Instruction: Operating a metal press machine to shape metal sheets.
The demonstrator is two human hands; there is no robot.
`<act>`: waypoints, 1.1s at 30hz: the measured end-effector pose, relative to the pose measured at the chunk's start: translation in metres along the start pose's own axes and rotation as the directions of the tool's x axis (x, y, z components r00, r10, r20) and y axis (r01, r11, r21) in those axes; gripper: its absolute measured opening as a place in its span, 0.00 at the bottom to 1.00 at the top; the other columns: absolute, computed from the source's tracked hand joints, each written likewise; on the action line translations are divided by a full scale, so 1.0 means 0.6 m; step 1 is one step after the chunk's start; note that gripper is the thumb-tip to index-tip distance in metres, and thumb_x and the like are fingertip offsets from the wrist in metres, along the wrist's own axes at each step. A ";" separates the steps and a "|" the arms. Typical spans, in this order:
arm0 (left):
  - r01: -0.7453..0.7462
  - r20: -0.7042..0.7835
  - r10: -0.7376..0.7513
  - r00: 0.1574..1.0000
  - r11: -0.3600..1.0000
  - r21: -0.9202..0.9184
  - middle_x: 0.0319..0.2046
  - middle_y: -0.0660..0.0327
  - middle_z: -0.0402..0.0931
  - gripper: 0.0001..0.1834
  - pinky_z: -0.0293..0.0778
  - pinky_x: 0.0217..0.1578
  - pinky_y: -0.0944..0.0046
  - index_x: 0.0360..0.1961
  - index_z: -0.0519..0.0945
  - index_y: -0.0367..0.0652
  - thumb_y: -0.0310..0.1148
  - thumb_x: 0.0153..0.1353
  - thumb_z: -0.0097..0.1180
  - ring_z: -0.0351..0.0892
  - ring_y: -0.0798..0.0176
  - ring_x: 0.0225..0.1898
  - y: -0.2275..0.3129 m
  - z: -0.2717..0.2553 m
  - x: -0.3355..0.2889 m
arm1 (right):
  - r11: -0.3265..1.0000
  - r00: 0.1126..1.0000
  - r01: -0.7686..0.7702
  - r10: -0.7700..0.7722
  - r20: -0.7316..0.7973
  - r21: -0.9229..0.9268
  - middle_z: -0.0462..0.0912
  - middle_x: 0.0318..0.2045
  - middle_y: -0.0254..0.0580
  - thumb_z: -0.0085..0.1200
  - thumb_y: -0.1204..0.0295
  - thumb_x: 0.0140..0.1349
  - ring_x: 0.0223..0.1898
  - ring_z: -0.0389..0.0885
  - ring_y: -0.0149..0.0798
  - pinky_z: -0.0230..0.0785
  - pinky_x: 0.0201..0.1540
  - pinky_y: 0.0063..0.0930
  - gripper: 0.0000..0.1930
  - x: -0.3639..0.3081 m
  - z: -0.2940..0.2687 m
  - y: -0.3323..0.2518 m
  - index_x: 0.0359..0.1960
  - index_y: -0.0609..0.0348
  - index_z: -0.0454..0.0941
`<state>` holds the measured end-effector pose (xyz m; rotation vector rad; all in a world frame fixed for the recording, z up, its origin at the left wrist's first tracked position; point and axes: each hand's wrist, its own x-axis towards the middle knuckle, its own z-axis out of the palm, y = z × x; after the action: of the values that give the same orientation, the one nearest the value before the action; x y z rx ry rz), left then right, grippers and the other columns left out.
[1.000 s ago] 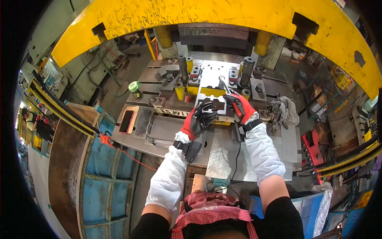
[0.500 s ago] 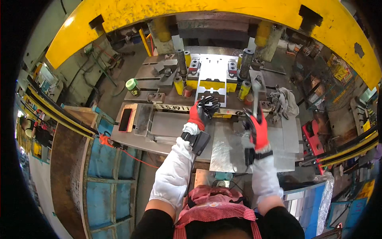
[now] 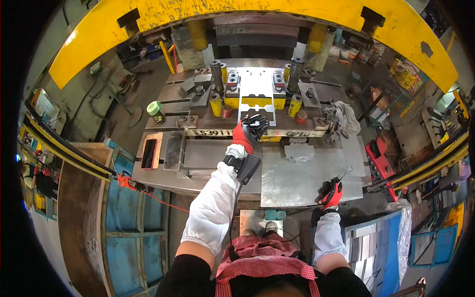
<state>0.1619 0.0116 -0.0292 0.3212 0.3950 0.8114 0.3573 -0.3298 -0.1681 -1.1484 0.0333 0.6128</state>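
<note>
My left hand (image 3: 251, 131), in a red and black glove, is at the near end of a bright metal strip (image 3: 257, 89). Its fingers are apart and loosely curved over the strip's cut-out end; I make out no grip. The strip lies in a press die (image 3: 232, 102) with yellow blocks and upright posts. Low on the right, my gloved right hand (image 3: 330, 193) is closed round a thin metal tool with a looped end (image 3: 346, 172). That hand is over the front right corner of a flat metal sheet (image 3: 297, 180).
A small stack of cut plates (image 3: 299, 152) lies on the sheet. Grey rags (image 3: 344, 121) hang at the right, beside a red stand (image 3: 381, 161). Left are a phone (image 3: 149, 152) and a green-lidded jar (image 3: 155, 111). A yellow press beam (image 3: 247, 9) spans above.
My right hand has drawn back from near the die toward the lower right, still holding the tool. My left hand stays by the strip's near end. The view has shifted slightly.
</note>
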 end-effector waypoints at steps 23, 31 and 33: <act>-0.009 -0.063 0.011 0.998 1.000 0.028 0.40 0.39 0.74 0.24 0.77 0.44 0.52 0.45 0.69 0.23 0.40 0.67 0.33 0.77 0.42 0.40 0.004 0.010 -0.004 | 0.999 0.996 0.045 -0.043 -0.083 0.011 0.72 0.18 0.40 0.51 0.63 0.58 0.13 0.70 0.39 0.65 0.13 0.32 0.12 -0.020 0.023 -0.010 0.38 0.55 0.67; -0.118 0.123 0.107 0.987 0.989 0.086 0.44 0.40 0.73 0.25 0.75 0.47 0.51 0.48 0.67 0.25 0.41 0.66 0.35 0.76 0.43 0.43 -0.005 0.005 -0.025 | 0.994 0.995 0.083 -0.079 -0.068 0.072 0.71 0.17 0.38 0.52 0.67 0.57 0.12 0.68 0.37 0.64 0.13 0.31 0.10 -0.006 0.011 0.003 0.36 0.54 0.66; -0.077 0.046 0.074 0.996 0.995 0.067 0.45 0.40 0.72 0.26 0.74 0.48 0.51 0.49 0.67 0.25 0.42 0.65 0.36 0.75 0.43 0.45 0.002 -0.003 -0.016 | 0.992 0.991 0.107 -0.100 -0.092 0.072 0.71 0.17 0.38 0.51 0.67 0.57 0.12 0.68 0.36 0.64 0.13 0.30 0.09 -0.016 0.025 -0.001 0.35 0.54 0.66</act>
<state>0.1542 0.0051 -0.0282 0.4195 0.3723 0.8651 0.3454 -0.3210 -0.1578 -1.0955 0.0719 0.4646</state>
